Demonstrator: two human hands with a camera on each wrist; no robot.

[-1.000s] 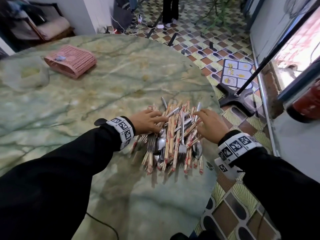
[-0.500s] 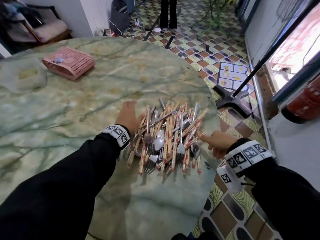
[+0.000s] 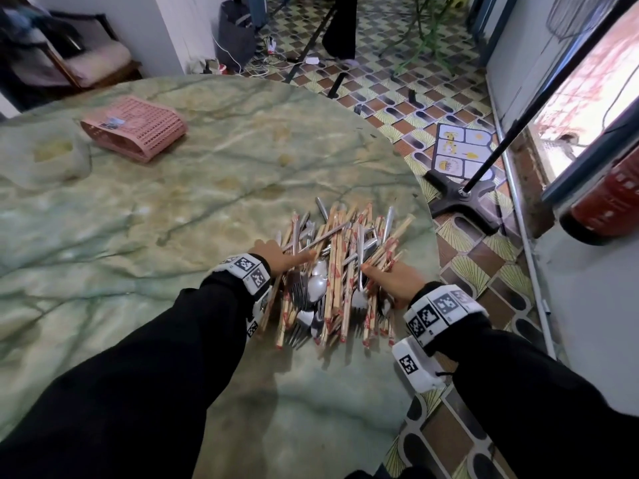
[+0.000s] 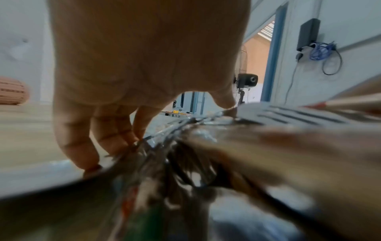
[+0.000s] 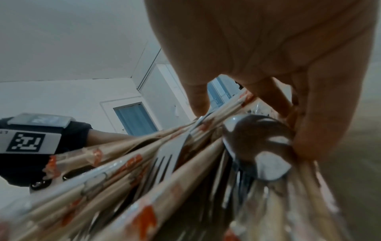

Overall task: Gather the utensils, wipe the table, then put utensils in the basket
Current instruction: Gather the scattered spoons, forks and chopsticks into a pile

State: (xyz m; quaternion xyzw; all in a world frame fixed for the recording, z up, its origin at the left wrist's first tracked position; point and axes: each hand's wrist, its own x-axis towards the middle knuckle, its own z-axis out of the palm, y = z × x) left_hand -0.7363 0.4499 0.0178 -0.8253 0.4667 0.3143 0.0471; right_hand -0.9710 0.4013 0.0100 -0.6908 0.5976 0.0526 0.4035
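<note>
the utensil pile [image 3: 340,267] – wrapped chopsticks, forks and spoons – lies on the green marble worktop [image 3: 173,209] near its right edge. the left hand [image 3: 276,259] clasps the pile's left flank, thumb across the top, fingers curled down against the metal handles. the right hand [image 3: 394,280] clasps the right flank – thumb on top, fingers wrapped round chopsticks and a spoon [image 5: 257,146]. the pink basket [image 3: 135,127] lies on its side at the far left, well apart from the pile.

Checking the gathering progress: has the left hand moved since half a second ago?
Yes. The left hand has come in from the pile's far-left edge onto the utensils, toward the right hand.
</note>
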